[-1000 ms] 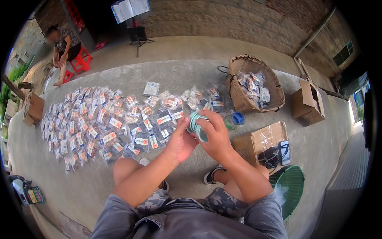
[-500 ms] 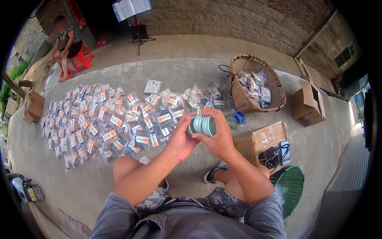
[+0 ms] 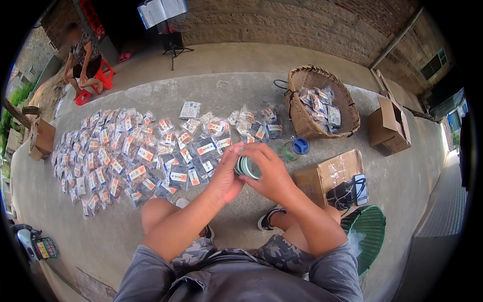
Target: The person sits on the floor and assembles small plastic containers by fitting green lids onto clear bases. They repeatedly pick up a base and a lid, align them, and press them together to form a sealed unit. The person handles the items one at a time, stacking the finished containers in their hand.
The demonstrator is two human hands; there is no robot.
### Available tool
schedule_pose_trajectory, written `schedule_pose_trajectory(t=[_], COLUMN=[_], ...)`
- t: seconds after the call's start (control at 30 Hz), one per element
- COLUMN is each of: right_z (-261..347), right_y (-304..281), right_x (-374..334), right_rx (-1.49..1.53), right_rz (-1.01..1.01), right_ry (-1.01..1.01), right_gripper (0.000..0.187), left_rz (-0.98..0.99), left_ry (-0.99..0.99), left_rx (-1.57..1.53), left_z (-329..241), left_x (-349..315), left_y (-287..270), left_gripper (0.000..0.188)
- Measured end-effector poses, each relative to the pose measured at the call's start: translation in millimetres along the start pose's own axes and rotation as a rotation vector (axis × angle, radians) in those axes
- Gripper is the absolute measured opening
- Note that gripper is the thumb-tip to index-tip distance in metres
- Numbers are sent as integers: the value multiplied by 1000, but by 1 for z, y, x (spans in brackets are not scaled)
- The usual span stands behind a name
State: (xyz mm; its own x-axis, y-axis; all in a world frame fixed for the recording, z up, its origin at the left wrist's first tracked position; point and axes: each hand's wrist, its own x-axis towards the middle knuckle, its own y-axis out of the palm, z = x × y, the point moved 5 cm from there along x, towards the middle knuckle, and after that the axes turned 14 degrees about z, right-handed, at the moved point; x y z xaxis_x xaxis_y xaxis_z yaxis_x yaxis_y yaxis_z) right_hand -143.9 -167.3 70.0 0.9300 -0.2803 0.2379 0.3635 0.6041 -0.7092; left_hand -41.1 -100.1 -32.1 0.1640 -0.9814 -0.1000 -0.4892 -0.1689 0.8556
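Note:
Between my two hands is a pale green, short cylinder with white-edged rings [image 3: 250,167]; its exact kind I cannot make out. My left hand [image 3: 225,176] grips its left side, fingers curled behind it. Over its top and right side wraps my right hand [image 3: 272,172], the thumb pressed on the lower edge. Much of the cylinder is hidden by my fingers. Just beyond my hands lie small clear packets with white and red labels [image 3: 179,176], spread widely over the ground to the left.
A wicker basket [image 3: 297,117] with packets inside stands ahead right. Near it are a blue-rimmed container [image 3: 301,146], an open carton [image 3: 383,141] and a taped box [image 3: 309,182] carrying a phone. A green basket [image 3: 375,236] stands beside my right leg. Another person [image 3: 83,58] sits far left.
The green cylinder has turned in my hands, its round end now facing more toward me. My right hand has closed further over it. The view has shifted slightly.

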Motion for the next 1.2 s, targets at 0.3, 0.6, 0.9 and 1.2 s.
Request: schedule_pose_trajectory(t=[0.3, 0.6, 0.9, 1.2], right_z=[-15, -22, 9, -10], right_y=[-6, 6, 2, 8], right_x=[-7, -10, -1, -5], right_rx=[162, 125, -456, 8], right_rz=[-66, -48, 179, 120], right_ry=[249, 314, -115, 63], right_gripper=[70, 68, 54, 69], left_rz=[-9, -42, 26, -37], left_ry=[-35, -22, -133, -46], left_rx=[-16, 32, -116, -6], left_z=[-5, 0, 9, 2], left_x=[-2, -3, -1, 1], left_y=[5, 6, -7, -1], left_gripper=[48, 50, 49, 46])
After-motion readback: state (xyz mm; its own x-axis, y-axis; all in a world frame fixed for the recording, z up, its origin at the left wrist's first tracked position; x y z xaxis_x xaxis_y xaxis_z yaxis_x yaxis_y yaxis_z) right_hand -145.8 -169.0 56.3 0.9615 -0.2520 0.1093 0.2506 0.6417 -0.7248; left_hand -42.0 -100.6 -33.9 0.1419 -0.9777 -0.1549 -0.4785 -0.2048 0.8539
